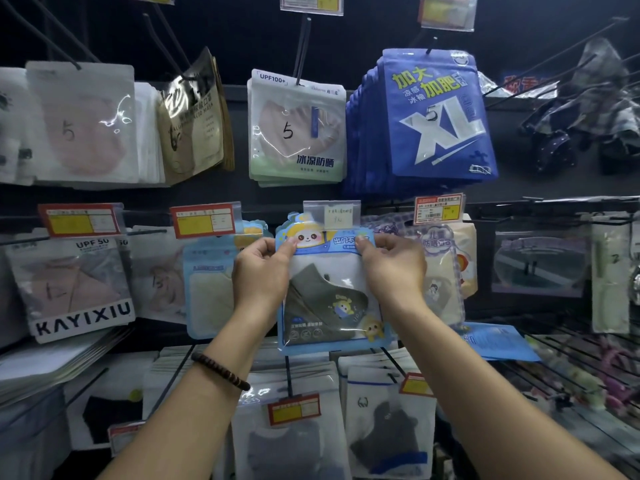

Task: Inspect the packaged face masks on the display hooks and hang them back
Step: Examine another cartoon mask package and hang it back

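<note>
While both hands (263, 268) (394, 268) pinch its top edge, mask pack (329, 299) hangs.

A dark display wall (381, 26) fills the view in dim light. Red-and-yellow price tags (204, 221) hang along its rows. At the right, a black wire rack (568, 344) juts out below bunched patterned fabric (588, 109).

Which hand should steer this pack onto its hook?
Right hand, narrowly: it and the left hand each pinch a top corner of the mask pack, but it sits nearer the clear price tag on the hook's end.
</note>
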### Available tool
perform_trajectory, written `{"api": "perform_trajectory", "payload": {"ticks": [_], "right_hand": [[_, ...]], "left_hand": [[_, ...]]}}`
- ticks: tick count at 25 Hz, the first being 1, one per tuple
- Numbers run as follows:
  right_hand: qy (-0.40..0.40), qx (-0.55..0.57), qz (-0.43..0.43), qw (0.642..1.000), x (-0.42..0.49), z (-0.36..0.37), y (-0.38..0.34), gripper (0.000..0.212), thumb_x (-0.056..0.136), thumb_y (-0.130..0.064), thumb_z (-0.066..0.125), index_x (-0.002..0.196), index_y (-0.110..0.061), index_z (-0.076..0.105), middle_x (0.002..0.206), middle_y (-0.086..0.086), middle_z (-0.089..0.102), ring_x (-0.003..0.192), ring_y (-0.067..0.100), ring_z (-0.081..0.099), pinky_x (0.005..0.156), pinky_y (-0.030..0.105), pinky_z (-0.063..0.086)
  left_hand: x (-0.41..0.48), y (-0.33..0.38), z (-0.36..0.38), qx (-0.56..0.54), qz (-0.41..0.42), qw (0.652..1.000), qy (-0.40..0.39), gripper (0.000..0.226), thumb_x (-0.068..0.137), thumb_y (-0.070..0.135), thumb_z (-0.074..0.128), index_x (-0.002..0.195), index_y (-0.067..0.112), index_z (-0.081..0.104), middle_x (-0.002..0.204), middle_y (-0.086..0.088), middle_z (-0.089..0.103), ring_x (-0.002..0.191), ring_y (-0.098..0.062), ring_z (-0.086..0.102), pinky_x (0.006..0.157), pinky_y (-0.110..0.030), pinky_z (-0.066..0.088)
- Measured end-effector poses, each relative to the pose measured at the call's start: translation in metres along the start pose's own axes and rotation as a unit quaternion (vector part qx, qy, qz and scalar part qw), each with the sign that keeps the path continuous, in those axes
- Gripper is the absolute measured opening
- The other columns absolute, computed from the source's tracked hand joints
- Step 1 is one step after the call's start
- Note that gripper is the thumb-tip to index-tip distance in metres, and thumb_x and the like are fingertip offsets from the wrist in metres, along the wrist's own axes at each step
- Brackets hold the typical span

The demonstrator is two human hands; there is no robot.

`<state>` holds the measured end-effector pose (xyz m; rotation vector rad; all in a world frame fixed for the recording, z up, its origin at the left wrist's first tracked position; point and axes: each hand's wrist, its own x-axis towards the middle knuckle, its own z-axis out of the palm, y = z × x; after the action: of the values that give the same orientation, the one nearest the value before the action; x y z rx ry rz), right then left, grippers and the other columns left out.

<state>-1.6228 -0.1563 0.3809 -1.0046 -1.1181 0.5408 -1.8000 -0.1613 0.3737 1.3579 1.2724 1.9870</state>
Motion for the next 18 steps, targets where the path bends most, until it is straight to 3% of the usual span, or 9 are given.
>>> {"api": "perform_trajectory", "payload": {"ticks": [3,5,7,10,14,16,18], "right_hand": [[0.017,-0.102,-0.109,0.989,-0.004,0.005,0.005,0.04,0.099,-0.032,0.076,0.133,-0.013,0.073,0.12,0.001,0.077,0.105,0.015,0.069,0.096,0.031,0.055],[0.026,-0.151,-0.183,0.971,-0.011,0.007,0.014,0.05,0.097,-0.024,0.077,0.144,-0.012,0.065,0.131,0.007,0.068,0.119,0.02,0.062,0.107,0.033,0.05],[0.023,-0.183,-0.251,0.95,-0.021,0.009,0.028,0.057,0.092,-0.014,0.078,0.147,-0.011,0.061,0.134,0.011,0.056,0.125,0.024,0.054,0.112,0.035,0.046],[-0.01,-0.291,-0.316,0.903,-0.032,0.01,0.052,0.053,0.088,-0.018,0.079,0.139,-0.012,0.067,0.141,0.012,0.054,0.135,0.031,0.047,0.115,0.052,0.045],[-0.124,-0.338,-0.248,0.899,-0.04,0.002,0.057,0.048,0.099,-0.033,0.066,0.145,-0.019,0.061,0.163,0.006,0.035,0.156,0.026,0.026,0.13,0.045,0.026],[-0.142,-0.318,-0.257,0.902,-0.041,-0.005,0.059,0.045,0.1,-0.031,0.065,0.142,-0.017,0.064,0.159,0.006,0.041,0.153,0.025,0.03,0.128,0.041,0.029],[-0.133,-0.279,-0.296,0.904,-0.041,-0.016,0.065,0.036,0.095,-0.025,0.069,0.129,-0.013,0.071,0.141,0.006,0.056,0.138,0.024,0.048,0.116,0.037,0.044]], "left_hand": [[0.003,-0.006,-0.001,0.036,0.024,0.999,0.0,0.028,0.098,0.045,0.073,0.086,0.02,0.076,0.081,0.004,0.08,0.077,-0.015,0.077,0.07,-0.041,0.064],[0.001,-0.009,0.001,0.063,0.051,0.997,0.011,0.029,0.098,0.048,0.071,0.087,0.022,0.073,0.074,0.006,0.075,0.064,-0.003,0.068,0.057,-0.026,0.053],[0.002,-0.013,0.005,0.094,0.074,0.992,0.031,0.032,0.099,0.05,0.069,0.085,0.022,0.071,0.07,0.004,0.071,0.058,-0.004,0.061,0.051,-0.025,0.046],[0.007,-0.018,0.012,0.128,0.09,0.986,0.057,0.034,0.1,0.053,0.066,0.088,0.022,0.07,0.076,0.001,0.072,0.07,-0.019,0.067,0.057,-0.034,0.052],[0.008,-0.019,0.012,0.174,0.094,0.978,0.069,0.03,0.101,0.047,0.067,0.104,0.018,0.068,0.083,0.009,0.067,0.073,-0.005,0.062,0.052,-0.01,0.039],[0.003,-0.022,0.011,0.195,0.108,0.972,0.08,0.033,0.099,0.037,0.072,0.12,0.015,0.061,0.096,0.005,0.065,0.083,-0.008,0.064,0.059,-0.008,0.04],[-0.009,-0.029,0.012,0.222,0.138,0.959,0.105,0.047,0.093,0.027,0.077,0.129,0.015,0.049,0.117,-0.007,0.059,0.105,-0.025,0.061,0.081,-0.022,0.047]]}}
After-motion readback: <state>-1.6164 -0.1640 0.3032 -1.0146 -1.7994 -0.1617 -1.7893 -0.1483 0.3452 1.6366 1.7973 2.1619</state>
